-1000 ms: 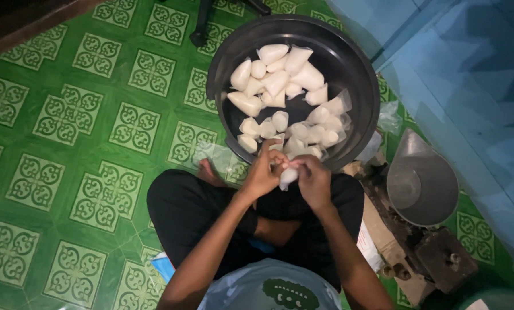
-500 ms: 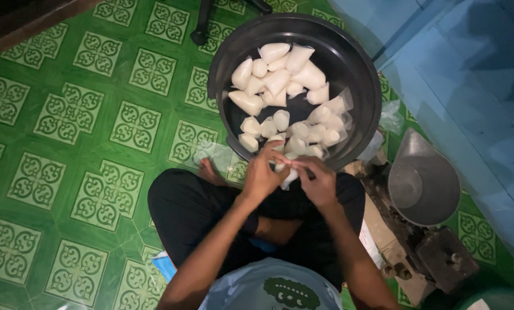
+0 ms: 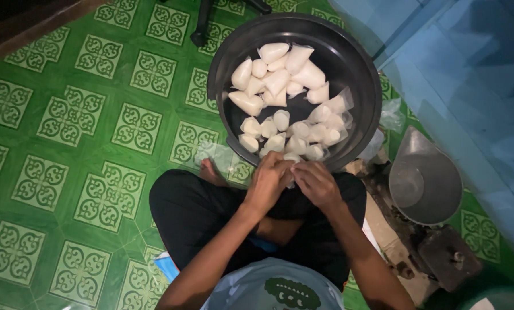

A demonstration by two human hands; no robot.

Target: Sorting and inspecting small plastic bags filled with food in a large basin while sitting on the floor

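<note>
Hands: left hand [image 3: 268,181] and right hand [image 3: 316,183] touch each other at the near rim of the black basin [image 3: 360,69], closed on a small bag, mostly hidden. 12 o'clock: blocked, basin holds packed white bags [image 3: 280,92]; only its far right inner wall is bare. 3 o'clock: grey metal scoop [image 3: 426,183] on a dark scale base [image 3: 449,255], near the right forearm; blue wall [image 3: 475,86] behind it. 9 o'clock: open green tiled floor [image 3: 67,143], widest free path. 10 o'clock: clear plastic sheet [image 3: 216,155] flat on floor beside a bare foot [image 3: 210,171]. 6 o'clock: crossed legs [image 3: 199,212] fill the space under the forearms. 11 o'clock: dark stand leg [image 3: 202,23] beside basin.
</note>
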